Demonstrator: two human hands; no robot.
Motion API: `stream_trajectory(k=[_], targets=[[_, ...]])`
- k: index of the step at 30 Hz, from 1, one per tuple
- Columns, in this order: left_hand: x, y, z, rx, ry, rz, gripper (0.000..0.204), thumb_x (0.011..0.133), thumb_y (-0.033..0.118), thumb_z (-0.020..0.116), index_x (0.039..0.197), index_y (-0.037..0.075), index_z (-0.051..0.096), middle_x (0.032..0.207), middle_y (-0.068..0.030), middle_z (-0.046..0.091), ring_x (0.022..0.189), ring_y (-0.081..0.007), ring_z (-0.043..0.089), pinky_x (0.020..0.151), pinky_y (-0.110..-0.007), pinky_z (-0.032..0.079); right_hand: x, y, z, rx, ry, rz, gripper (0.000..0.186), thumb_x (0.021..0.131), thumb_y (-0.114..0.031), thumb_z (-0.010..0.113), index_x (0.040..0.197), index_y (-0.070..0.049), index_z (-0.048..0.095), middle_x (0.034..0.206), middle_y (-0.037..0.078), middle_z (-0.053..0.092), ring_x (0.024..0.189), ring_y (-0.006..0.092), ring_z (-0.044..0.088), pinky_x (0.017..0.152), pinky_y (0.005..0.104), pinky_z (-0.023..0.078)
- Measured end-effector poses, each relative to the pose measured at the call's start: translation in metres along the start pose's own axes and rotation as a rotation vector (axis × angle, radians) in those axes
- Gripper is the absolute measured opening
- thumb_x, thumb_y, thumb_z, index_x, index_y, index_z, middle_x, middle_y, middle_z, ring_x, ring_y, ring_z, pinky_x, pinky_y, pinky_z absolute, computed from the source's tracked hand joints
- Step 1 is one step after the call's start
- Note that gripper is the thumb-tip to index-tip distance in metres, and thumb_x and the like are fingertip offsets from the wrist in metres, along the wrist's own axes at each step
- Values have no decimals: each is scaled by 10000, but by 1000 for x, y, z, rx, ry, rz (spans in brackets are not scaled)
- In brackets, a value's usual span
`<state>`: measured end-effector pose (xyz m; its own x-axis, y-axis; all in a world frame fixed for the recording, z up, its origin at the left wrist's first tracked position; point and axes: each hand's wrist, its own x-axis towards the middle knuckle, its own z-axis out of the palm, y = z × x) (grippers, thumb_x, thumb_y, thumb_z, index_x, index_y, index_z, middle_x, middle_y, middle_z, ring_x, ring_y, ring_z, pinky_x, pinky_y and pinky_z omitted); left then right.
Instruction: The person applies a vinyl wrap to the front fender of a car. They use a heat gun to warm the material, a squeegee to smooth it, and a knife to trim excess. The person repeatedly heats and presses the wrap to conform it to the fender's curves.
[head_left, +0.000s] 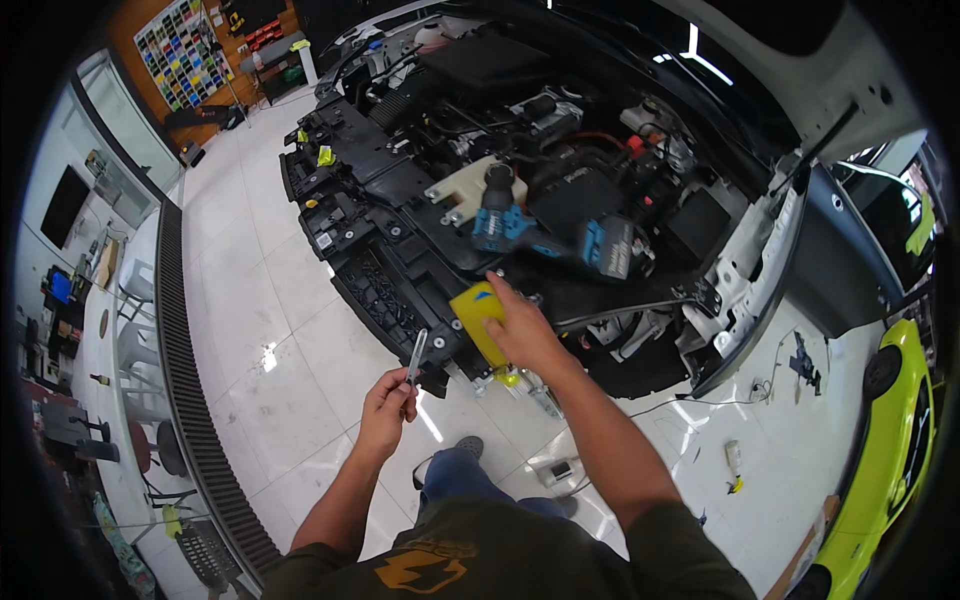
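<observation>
My left hand point(388, 408) is closed around the lower end of a slim silver cutter knife point(417, 350), which points up and away from me. My right hand point(522, 325) grips a flat yellow squeegee point(476, 322) with a small blue mark, held at the front edge of an opened car. Just beyond it, a blue and black cordless drill point(510, 228) lies on its side on top of the engine bay point(585, 185). The car's black front carrier point(385, 232) is exposed, with yellow pieces point(326, 156) stuck along it.
The raised hood point(745, 60) hangs over the far right. On the tiled floor point(270, 400) a cable point(690, 403) runs right, near a small bottle point(734, 458) and a grey device point(558, 472). A lime-green car point(890, 450) stands at right; a dark ribbed barrier point(200, 400) lines the left.
</observation>
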<state>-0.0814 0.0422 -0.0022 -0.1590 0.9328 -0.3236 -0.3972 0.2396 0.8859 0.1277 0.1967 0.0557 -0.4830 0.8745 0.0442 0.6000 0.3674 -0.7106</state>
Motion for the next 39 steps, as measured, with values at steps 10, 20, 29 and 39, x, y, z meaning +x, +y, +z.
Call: stream_trajectory(k=[10,20,29,39], targets=[[7,26,-60,63,67,108,247,975,143,522,1175,0,544,849,-40,579,689,-98,529,622,-246,451,81,-44,76,-767,199,-279,475,802,-154,587,1262,-41,551,1060,153,586,1000,308,522,928,435,419],[26,40,92,335,-527,265,506,942,49,549,1408,60,351,990,-75,620,820,-120,580,743,-252,474,-82,-42,38,939,362,302,208,972,-178,536,1075,-10,602,1016,53,644,846,108,601,795,276,483],[44,-29,250,419,-732,184,283,936,81,578,1201,-18,569,1111,-86,637,1018,-143,594,915,-281,459,-257,64,-71,1126,1095,494,130,928,-105,529,1027,-26,556,788,32,546,617,113,498,601,273,453],[86,-97,335,280,-986,-263,336,882,-39,529,1218,-39,538,1079,-108,622,998,-178,604,917,-316,471,-232,130,-54,1437,1119,549,212,879,-111,623,1079,-41,602,906,22,628,508,73,433,523,268,446]])
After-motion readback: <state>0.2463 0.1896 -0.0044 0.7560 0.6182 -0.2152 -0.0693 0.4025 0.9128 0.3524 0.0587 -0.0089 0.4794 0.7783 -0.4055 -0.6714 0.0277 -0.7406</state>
